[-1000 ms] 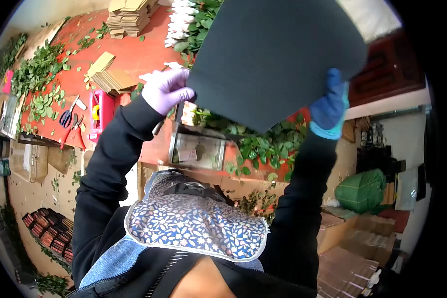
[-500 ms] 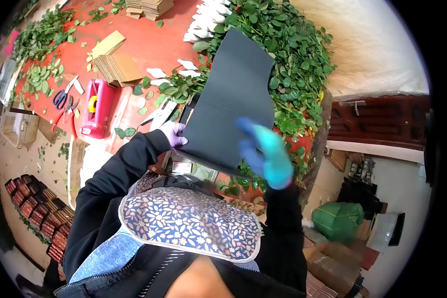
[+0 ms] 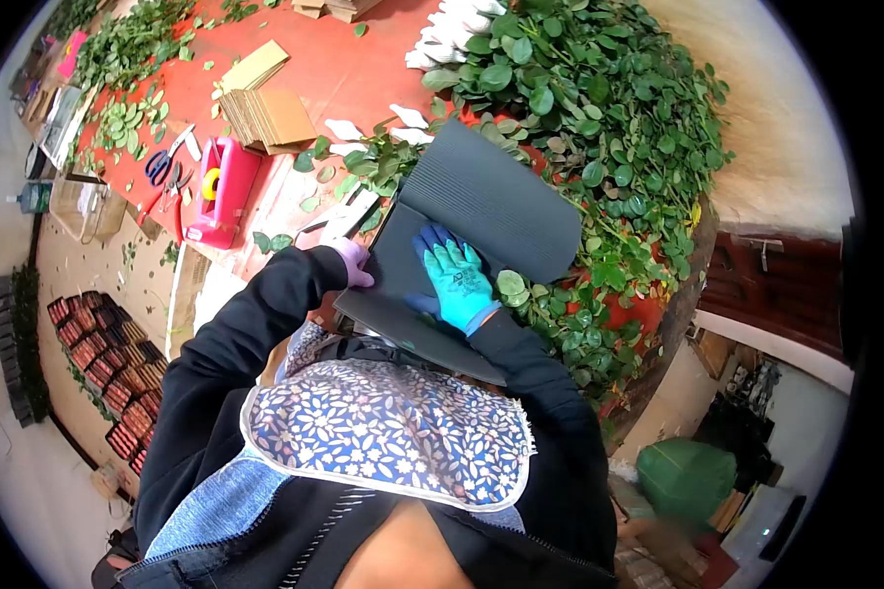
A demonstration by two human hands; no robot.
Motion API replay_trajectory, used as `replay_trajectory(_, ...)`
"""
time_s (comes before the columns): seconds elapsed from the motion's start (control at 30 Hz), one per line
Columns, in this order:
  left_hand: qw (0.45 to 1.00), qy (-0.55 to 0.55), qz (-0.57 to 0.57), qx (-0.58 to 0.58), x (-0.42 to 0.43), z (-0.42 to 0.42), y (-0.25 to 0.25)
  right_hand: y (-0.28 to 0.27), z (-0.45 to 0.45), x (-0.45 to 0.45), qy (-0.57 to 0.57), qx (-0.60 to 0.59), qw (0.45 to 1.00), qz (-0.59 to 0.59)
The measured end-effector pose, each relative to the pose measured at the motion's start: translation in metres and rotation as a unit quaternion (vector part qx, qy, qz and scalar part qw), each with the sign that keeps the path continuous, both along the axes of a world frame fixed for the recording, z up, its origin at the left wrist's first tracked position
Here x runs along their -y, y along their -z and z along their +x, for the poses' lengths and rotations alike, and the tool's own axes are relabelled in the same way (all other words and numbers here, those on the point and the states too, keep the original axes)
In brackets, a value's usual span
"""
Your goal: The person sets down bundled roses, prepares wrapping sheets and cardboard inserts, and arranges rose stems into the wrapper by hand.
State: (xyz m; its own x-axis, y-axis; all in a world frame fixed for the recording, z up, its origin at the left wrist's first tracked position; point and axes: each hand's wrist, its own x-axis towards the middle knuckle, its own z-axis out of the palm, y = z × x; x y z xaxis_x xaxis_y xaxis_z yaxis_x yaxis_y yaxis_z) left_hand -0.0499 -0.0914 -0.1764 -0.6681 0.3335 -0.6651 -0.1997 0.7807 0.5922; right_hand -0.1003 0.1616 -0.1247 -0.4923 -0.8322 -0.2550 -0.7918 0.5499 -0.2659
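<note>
A black ribbed sheet (image 3: pixel 496 196) lies over the near edge of the red table, its far part bent up in a curve. At its left edge my left hand (image 3: pixel 352 263), in a thin purple glove, pinches the sheet. Pressed flat on the sheet's middle is my right hand (image 3: pixel 454 280), in a blue and teal glove, with its fingers stretched out. White-wrapped flower heads (image 3: pixel 410 123) with leaves lie just beyond the sheet.
Leafy stems (image 3: pixel 609 128) are heaped at the right. Left on the red table (image 3: pixel 339 59) are brown cards (image 3: pixel 270 116), a pink tape dispenser (image 3: pixel 228 191), scissors (image 3: pixel 170 155) and red-handled pruners (image 3: pixel 172 187). A green bundle (image 3: pixel 686 479) sits on the floor.
The sheet has come down from the air onto the table edge and now bends. My right hand let go of its right edge and moved left onto its surface.
</note>
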Motion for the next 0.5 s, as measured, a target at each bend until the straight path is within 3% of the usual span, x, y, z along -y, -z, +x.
replay_trajectory(0.23, 0.997, 0.051, -0.047, -0.015, -0.007, 0.004, -0.008, -0.007, 0.005, 0.007, 0.008, -0.007, 1.0, -0.016)
replay_trajectory(0.43, 0.999, 0.04, 0.004, 0.013, -0.02, 0.005, -0.023, -0.026, 0.005, -0.004, 0.013, 0.017, 0.999, 0.04)
replay_trajectory(0.5, 0.998, -0.006, 0.043, -0.05, -0.013, 0.006, -0.034, -0.035, 0.006, 0.0, 0.012, 0.021, 0.998, 0.066)
